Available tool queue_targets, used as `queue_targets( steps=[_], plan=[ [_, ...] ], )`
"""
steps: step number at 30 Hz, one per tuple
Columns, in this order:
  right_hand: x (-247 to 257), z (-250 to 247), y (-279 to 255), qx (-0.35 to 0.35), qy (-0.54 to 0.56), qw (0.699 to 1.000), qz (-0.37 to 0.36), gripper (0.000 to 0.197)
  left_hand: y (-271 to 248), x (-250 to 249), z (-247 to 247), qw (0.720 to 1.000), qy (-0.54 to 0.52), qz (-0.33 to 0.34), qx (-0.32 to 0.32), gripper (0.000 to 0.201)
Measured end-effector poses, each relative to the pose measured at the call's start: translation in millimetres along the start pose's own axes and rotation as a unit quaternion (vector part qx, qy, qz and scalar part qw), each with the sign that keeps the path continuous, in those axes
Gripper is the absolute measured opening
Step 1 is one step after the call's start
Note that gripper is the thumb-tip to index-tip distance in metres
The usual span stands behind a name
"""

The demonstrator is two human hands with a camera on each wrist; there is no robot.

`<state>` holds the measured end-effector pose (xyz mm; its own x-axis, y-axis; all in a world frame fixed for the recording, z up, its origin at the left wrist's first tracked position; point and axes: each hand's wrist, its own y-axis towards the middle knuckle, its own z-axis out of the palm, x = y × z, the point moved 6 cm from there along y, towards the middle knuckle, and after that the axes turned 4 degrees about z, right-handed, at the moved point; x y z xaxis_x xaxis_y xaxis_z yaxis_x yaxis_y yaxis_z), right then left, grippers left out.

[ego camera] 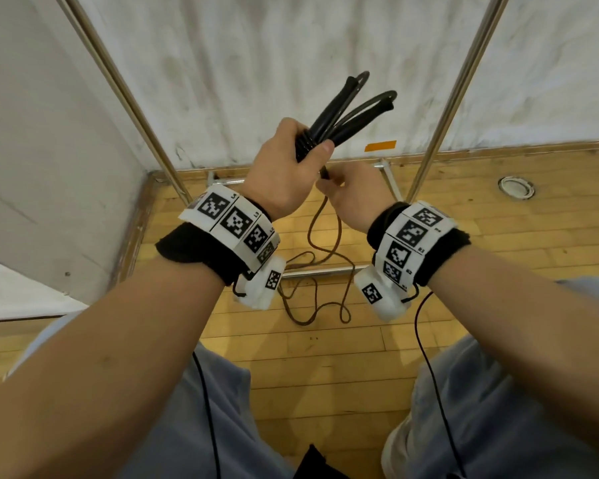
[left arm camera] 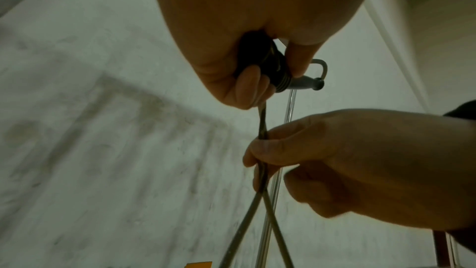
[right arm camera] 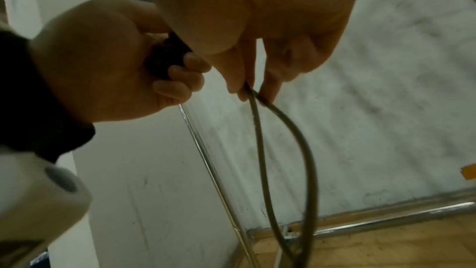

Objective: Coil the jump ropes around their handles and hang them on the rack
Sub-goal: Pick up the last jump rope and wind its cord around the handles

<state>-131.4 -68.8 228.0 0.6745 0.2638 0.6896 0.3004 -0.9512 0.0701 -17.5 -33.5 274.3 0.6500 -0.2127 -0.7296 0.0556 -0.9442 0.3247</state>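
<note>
Holding: the left hand point(ego camera: 284, 167) has its fingers curled tight around the two black foam jump rope handles point(ego camera: 339, 115), with a few turns of rope wound on them.
Pointing: the long handles tilt up and away from the person, toward the white wall point(ego camera: 291, 46), and spread apart like a V at the far ends.
Right hand: the right hand point(ego camera: 353, 195) sits just below the left hand and pinches two strands of the thin brown rope point(ego camera: 325, 254) between thumb and fingers.
Rope: from the right hand it hangs down and lies in loose loops on the wooden floor point(ego camera: 325, 357).
Around: shiny metal rack poles point(ego camera: 457, 91) stand on both sides of the handles; a rack bar lies on the floor near the loops.
Left wrist view only: a grey hook piece point(left arm camera: 313, 80) shows just past the left hand.
Head view only: an orange tape strip point(ego camera: 380, 145) on the wall.
</note>
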Motion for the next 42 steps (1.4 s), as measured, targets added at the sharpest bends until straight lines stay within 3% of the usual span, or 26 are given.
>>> queue_targets(
  steps=[3, 6, 8, 11, 15, 17, 19, 21, 28, 34, 39, 42],
  plan=[
    [4, -1, 1, -0.012, -0.051, 0.999, -0.007, 0.021, -4, -4, 0, 1.0, -0.015, 0.004, 0.007, 0.02],
    [5, -10, 5, -0.027, 0.015, 1.0, 0.001, 0.015, -7, -11, -1, 0.998, -0.062, -0.001, 0.009, 0.02],
    [6, -11, 6, 0.01, 0.098, 0.995, 0.014, 0.007, -6, -15, -5, 0.994, -0.112, -0.007, 0.007, 0.019],
    [12, -1, 4, 0.11, 0.165, 0.98, 0.01, 0.012, -3, -15, -20, 0.991, -0.134, -0.017, -0.011, 0.017],
    [14, 7, -2, 0.151, 0.294, 0.943, 0.039, 0.02, 4, 1, -41, 0.999, -0.02, -0.03, -0.03, 0.021],
    [13, 5, -3, 0.104, 0.231, 0.967, 0.034, 0.021, 7, 13, -48, 0.997, 0.047, -0.042, -0.032, 0.025],
    [18, 6, -5, 0.08, 0.089, 0.993, -0.021, 0.023, 8, 24, -48, 0.993, 0.106, -0.055, -0.018, 0.03],
    [21, 8, -7, 0.082, -0.017, 0.995, -0.057, 0.03, 7, 32, -42, 0.988, 0.143, -0.064, 0.006, 0.033],
    [24, 3, -12, 0.071, -0.123, 0.987, -0.08, 0.041, 6, 51, -26, 0.977, 0.19, -0.072, 0.066, 0.039],
    [25, -11, -11, 0.075, -0.043, 0.995, -0.046, 0.045, 6, 56, -12, 0.97, 0.221, -0.067, 0.083, 0.035],
    [32, -14, -14, 0.079, -0.047, 0.994, -0.057, 0.049, 6, 52, 6, 0.963, 0.251, -0.051, 0.088, 0.031],
    [32, -15, -15, 0.097, -0.048, 0.993, -0.057, 0.046, 5, 58, 14, 0.95, 0.287, -0.076, 0.102, 0.027]
  ],
)
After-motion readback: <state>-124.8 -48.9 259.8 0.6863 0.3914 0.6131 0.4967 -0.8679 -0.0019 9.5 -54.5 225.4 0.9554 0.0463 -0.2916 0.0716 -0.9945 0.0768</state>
